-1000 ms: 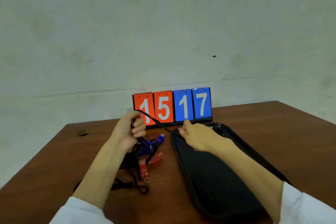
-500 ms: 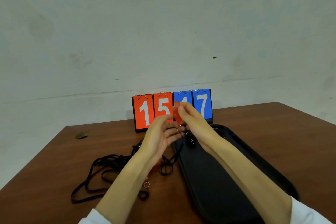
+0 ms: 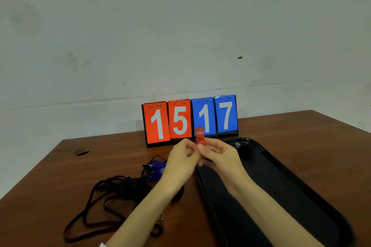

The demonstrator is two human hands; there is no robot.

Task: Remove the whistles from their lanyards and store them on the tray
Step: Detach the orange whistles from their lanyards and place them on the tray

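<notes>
**Reader:** What has moved since half a second ago?

**Legend:** Head view. Both hands now sit lower against the scoreboard (image 3: 190, 120), at its base rather than across its digits. The red whistle (image 3: 200, 137) now stands clear above the fingertips. A blue whistle (image 3: 157, 168) has come into sight left of the left wrist.

**Reader:** How are the hands set?

**Legend:** Left hand (image 3: 183, 159): fingers curled, thumb and forefinger pinching the red whistle's lower end. Right hand (image 3: 222, 157): thumb on that same end from the right, other fingers curled beneath. The hands touch each other. Whether a cord is attached at the pinch cannot be told.

**Reader:** Where is the red whistle?

**Legend:** It is held upright in the air, over the far left corner of the tray (image 3: 301, 186) and in front of the blue "1".

**Reader:** And the tray?

**Legend:** It is black and lies on the table (image 3: 301, 130), right of the hands, running from far to near. A dark item lies at its far end, too indistinct to name.

**Reader:** What else lies on the table?

**Legend:**
- The blue whistle lies left of the tray, at the far end of the lanyards.
- The lanyards (image 3: 122, 184) are a black heap with loops trailing toward the near left.
- A small ring (image 3: 160, 216) lies just beside the left forearm.
- The scoreboard stands at the far edge and reads 15 in red, 17 in blue.
</notes>
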